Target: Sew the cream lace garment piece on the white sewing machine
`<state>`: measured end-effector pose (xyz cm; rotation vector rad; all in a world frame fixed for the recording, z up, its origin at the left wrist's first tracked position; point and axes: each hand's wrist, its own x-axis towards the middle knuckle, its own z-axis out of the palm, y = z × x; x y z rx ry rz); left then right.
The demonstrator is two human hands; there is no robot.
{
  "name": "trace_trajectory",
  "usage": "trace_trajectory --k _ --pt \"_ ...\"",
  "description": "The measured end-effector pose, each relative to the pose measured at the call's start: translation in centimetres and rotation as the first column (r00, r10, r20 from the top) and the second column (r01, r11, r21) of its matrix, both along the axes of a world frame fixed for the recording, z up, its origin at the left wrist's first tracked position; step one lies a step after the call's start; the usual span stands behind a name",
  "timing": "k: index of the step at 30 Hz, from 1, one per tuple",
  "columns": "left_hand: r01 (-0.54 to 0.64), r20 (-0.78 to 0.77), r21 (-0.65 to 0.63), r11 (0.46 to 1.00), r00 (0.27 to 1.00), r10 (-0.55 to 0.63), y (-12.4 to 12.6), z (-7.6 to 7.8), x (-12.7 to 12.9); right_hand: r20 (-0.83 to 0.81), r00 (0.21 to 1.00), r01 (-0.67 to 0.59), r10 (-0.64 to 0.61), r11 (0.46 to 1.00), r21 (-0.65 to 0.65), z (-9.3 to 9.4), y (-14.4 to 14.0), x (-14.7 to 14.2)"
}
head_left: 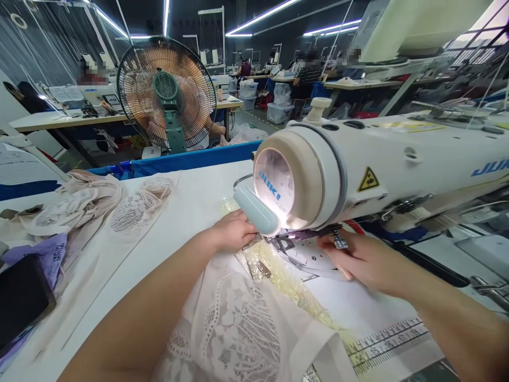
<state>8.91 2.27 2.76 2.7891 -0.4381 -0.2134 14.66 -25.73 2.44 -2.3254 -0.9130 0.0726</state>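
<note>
A cream sewing machine [382,159] lies across the right of the table, its lamp lit over the needle area [296,236]. My left hand [233,231] rests fingers-down on a pale yellow lace strip [286,281] just left of the presser foot. My right hand [358,260] sits to the right of the needle plate, fingers curled near the foot; whether it grips anything is unclear. A white lace garment piece [234,329] lies over my left forearm and the table's front.
A heap of beige lace pieces [83,204] and a dark phone [22,300] lie at the left. A standing fan [167,93] is behind the table. A ruler strip [389,339] is stuck on the table. Other workers sit at far benches.
</note>
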Motion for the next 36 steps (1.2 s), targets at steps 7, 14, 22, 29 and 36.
trace_trajectory --k 7,14,22,29,36 --pt "0.012 0.0 0.011 1.0 1.0 -0.012 0.1 -0.2 0.2 -0.602 0.781 0.047 0.166 0.946 0.321 1.0 0.6 -7.4" --pt "0.073 0.052 -0.003 0.997 0.996 -0.073 0.6 -0.7 0.6 -0.298 0.955 0.047 0.016 0.978 0.204 0.7 5.9 -7.1" --pt "0.061 0.051 -0.017 0.998 0.997 -0.06 0.6 -0.6 0.6 -0.086 0.993 -0.066 0.077 0.99 0.125 -0.6 5.2 -6.7" --pt "0.064 0.045 0.002 0.998 0.997 -0.064 0.7 -0.9 0.8 0.066 0.986 -0.158 0.151 0.979 0.127 -1.4 4.9 -6.7" --pt "0.091 0.063 -0.014 0.996 0.994 -0.09 0.7 -0.8 0.8 0.119 0.977 -0.191 0.174 0.971 0.146 -1.5 4.8 -6.6"
